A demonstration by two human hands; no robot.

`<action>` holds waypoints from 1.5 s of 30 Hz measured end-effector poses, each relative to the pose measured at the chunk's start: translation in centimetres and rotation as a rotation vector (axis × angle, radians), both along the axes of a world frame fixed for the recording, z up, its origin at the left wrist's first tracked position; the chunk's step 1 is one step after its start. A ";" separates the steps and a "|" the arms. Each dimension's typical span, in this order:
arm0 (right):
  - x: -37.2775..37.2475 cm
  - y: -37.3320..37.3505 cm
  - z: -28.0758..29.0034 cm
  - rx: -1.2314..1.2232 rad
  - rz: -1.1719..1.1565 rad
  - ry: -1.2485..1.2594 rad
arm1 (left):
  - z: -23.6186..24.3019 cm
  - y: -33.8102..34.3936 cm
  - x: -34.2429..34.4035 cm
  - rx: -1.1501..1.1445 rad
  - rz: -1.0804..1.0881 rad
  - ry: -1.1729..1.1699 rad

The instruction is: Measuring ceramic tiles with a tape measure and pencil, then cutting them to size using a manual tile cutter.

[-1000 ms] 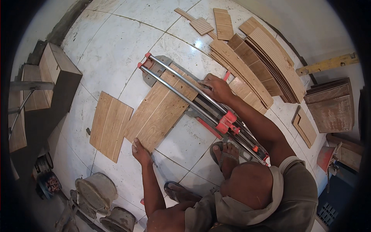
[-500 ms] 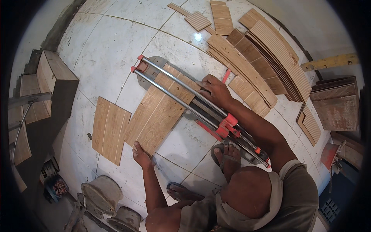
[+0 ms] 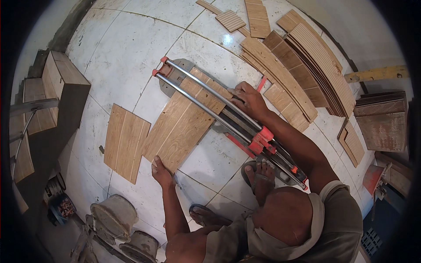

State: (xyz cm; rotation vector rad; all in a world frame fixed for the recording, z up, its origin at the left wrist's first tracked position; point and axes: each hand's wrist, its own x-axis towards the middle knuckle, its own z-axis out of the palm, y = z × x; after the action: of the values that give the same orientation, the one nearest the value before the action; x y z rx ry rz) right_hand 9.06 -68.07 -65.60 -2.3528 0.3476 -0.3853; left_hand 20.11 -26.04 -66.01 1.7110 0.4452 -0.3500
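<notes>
A wood-look tile (image 3: 180,127) lies slantwise on a manual tile cutter (image 3: 206,103), its far end under the two steel rails. My left hand (image 3: 162,174) is closed on the tile's near end, thumb on top and fingers below the edge. Beyond the rails, my right hand (image 3: 250,103) sits with curled fingers by the tile's right-hand corner; the rail and the hand itself hide what the fingertips grip. The cutter's red carriage (image 3: 262,139) rests low on the rails, towards my knee. Another cut tile (image 3: 126,142) lies on the floor just left.
Stacked wood-look tiles (image 3: 302,72) spread along the right wall, with darker tiles (image 3: 380,125) leaning beyond them. Tiled steps (image 3: 72,72) rise at left. Mortar-stained buckets (image 3: 115,215) stand lower left. My sandalled feet (image 3: 263,177) are close to the cutter.
The view has shifted slightly, so the cutter and tiles sit a little differently in it. Both hands keep about the same places on the tile and by the cutter.
</notes>
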 end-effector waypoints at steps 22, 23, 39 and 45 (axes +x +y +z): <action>-0.1 -0.2 -0.1 0.027 0.007 -0.008 | 0.2 0.3 0.0 -0.034 -0.031 0.002; -0.1 -0.2 -0.1 0.023 0.013 -0.017 | 0.2 0.3 0.1 -0.018 -0.049 0.011; -0.2 -0.2 -0.7 -0.011 0.024 -0.053 | -0.1 0.4 0.7 -0.079 -0.007 0.029; -0.3 -0.1 -0.4 0.003 0.021 -0.055 | -0.4 0.7 0.8 -0.094 -0.022 0.037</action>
State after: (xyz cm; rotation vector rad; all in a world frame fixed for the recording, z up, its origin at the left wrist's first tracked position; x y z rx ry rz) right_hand 8.76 -68.20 -66.01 -2.3357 0.2966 -0.4384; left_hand 20.95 -25.35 -66.43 1.6211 0.4306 -0.4133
